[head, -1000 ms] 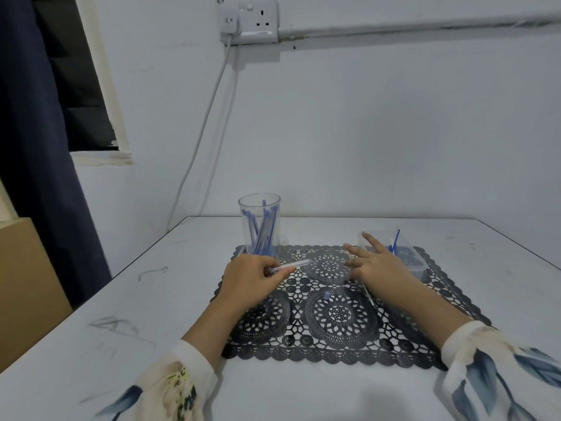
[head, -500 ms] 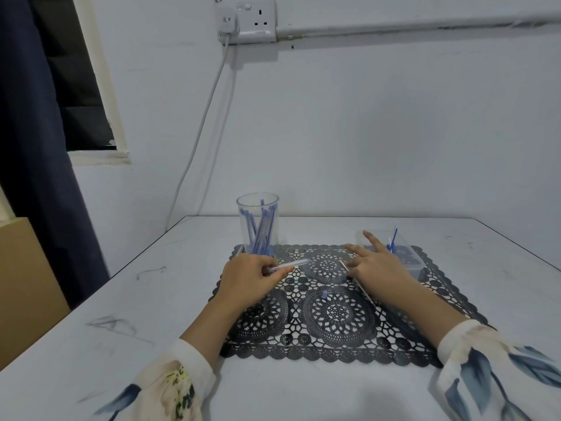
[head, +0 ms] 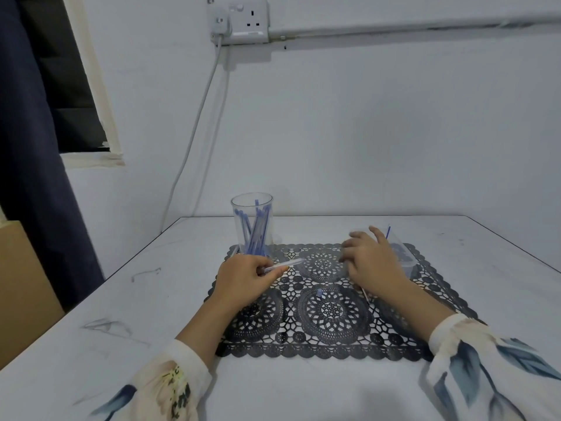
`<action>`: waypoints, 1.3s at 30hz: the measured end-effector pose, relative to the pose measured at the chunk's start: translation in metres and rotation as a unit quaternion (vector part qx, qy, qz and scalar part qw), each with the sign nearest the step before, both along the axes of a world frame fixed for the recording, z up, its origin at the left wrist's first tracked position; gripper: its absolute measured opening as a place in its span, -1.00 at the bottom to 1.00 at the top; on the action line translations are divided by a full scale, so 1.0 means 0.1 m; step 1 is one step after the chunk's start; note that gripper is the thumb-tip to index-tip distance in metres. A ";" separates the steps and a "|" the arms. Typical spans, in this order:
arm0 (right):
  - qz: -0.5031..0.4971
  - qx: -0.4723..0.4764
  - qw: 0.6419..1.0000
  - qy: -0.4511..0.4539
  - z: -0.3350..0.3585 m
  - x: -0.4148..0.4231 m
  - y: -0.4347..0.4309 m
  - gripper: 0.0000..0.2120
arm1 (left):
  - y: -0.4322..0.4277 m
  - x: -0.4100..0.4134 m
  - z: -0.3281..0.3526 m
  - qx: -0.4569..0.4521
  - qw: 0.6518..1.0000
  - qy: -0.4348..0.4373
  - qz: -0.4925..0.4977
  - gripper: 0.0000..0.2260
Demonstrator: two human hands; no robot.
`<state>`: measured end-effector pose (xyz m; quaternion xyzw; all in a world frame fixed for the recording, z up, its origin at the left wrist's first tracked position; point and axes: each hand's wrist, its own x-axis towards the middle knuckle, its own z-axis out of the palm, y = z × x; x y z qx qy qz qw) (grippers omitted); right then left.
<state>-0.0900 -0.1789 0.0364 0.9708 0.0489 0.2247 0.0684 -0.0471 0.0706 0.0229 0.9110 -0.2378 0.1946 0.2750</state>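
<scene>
As two hands (head: 246, 279) (head: 375, 264) rest, left pinches one pen (head: 288, 263).

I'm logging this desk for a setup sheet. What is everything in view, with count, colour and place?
Table: one, white, foreground.
Placemat: one, dark grey lace, table centre.
Tumbler: one, clear, mat's far left corner.
Pens: several, blue, in the tumbler.
Container: one, clear, mat's far right.
Stick: one, blue, leaning in the container.
Cap: one, blue, mid-mat.
Rod: one, thin, pale, partly under the right wrist.
Socket: one, white, wall, cable plugged in.
Curtain: one, dark blue, left.
Box: one, brown, left of table.
Pen barrel: one, clear, pinched by left hand.
Left hand: on mat.
Right hand: fingers spread, beside container.
</scene>
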 end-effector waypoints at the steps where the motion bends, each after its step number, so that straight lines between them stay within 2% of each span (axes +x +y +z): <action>1: 0.001 0.079 0.996 -0.034 0.03 0.01 -0.01 -0.75 | 0.00 0.00 -0.01 -0.002 1.000 0.001 0.000 -0.66; 4: -0.051 0.299 0.950 -0.076 0.20 0.05 -0.08 -0.70 | 0.00 0.01 -0.01 -0.003 1.000 -0.001 -0.001 -0.67; 6: -0.108 0.341 0.932 -0.059 0.29 0.10 -0.20 -0.69 | 0.00 0.01 0.00 -0.003 1.000 -0.002 -0.003 -0.67; 9: -0.168 0.322 0.932 -0.002 0.37 0.14 -0.36 -0.67 | 0.00 0.01 -0.01 -0.006 1.000 0.000 -0.003 -0.67; 14: -0.234 0.288 0.925 0.075 0.32 0.24 -0.40 -0.76 | -0.01 0.01 0.00 -0.006 1.000 0.001 -0.001 -0.68; 20: -0.256 0.237 0.935 0.066 0.27 0.31 -0.31 -0.88 | 0.00 0.01 0.01 -0.004 1.000 -0.002 0.000 -0.68; 25: -0.238 0.255 0.936 0.048 0.23 0.35 -0.34 -0.86 | 0.00 0.02 0.01 -0.006 1.000 -0.001 -0.005 -0.67; 27: -0.225 0.289 0.930 0.032 0.23 0.39 -0.38 -0.94 | 0.00 0.01 0.01 -0.006 1.000 0.000 -0.006 -0.69; 32: -0.115 0.368 0.919 -0.079 0.29 0.39 -0.34 -0.77 | 0.00 -0.01 0.02 -0.007 1.000 -0.001 -0.002 -0.68; 39: 0.013 0.312 0.936 -0.161 0.44 0.25 -0.07 -0.66 | 0.00 -0.02 0.05 -0.011 1.000 0.000 0.001 -0.64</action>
